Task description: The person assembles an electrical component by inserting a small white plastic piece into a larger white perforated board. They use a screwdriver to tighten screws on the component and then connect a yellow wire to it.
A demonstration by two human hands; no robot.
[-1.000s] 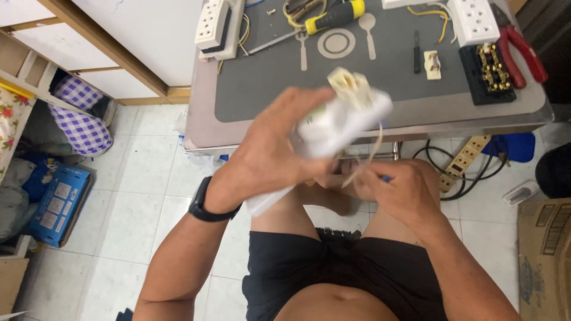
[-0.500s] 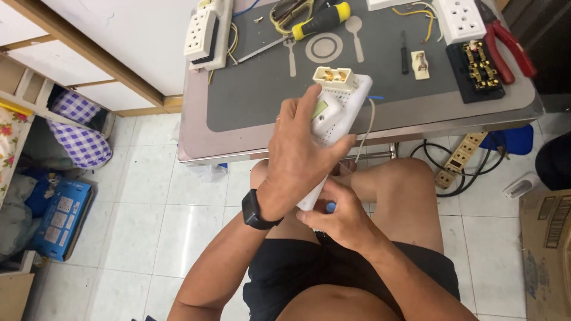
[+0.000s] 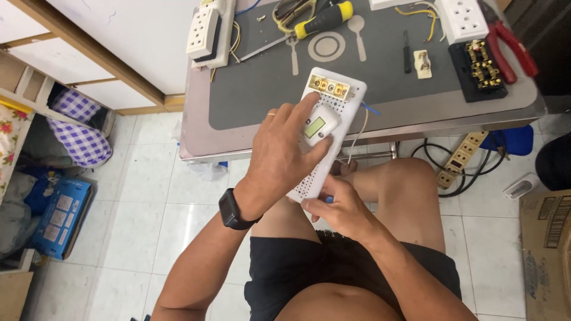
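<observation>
Above lap, at near edge of surface [image 3: 250, 101]: white perforated power-strip housing [image 3: 333, 128] now held steady and face-up, no longer swung overhead as second ago. Left hand [image 3: 279, 157] closed around its side, fingertip on small meter module [image 3: 317, 126]. Right hand [image 3: 336, 208] grips lower end. Brass terminals exposed, so work reads as mid-assembly. Surface: yellow-black screwdriver [image 3: 324, 18], red pliers [image 3: 511, 47], socket plates. Tiled floor, cardboard box [image 3: 544, 249].

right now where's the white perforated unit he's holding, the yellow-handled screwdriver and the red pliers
white perforated unit [image 3: 324, 159], head view, on its dotted lower face
yellow-handled screwdriver [image 3: 324, 19], head view, on the handle
red pliers [image 3: 513, 49], head view, on a red handle
</observation>
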